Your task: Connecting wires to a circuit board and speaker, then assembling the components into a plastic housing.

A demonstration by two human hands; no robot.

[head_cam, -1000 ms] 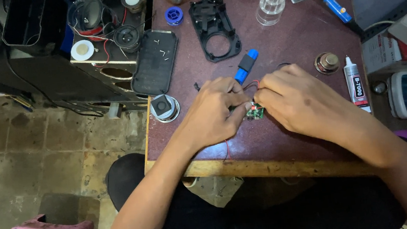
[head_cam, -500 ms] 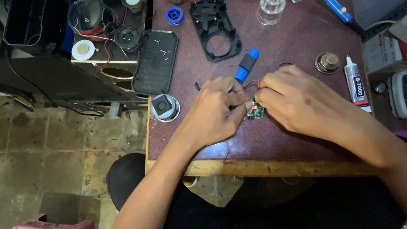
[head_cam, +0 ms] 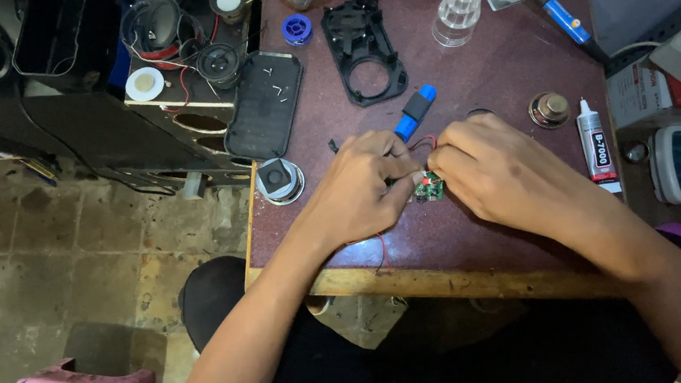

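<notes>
We are at the dark red worktable (head_cam: 512, 75), both hands down over a small green circuit board (head_cam: 428, 188) near its front edge. Our left hand (head_cam: 361, 189) pinches the board's left side, fingers closed. Our right hand (head_cam: 501, 172) curls against its right side; its grip is hidden. A blue tool (head_cam: 415, 114) lies just behind.

Matt maroon tabletop (head_cam: 511, 58), worn wooden edge (head_cam: 465, 278), glossy black plastic frame (head_cam: 364, 48)
</notes>
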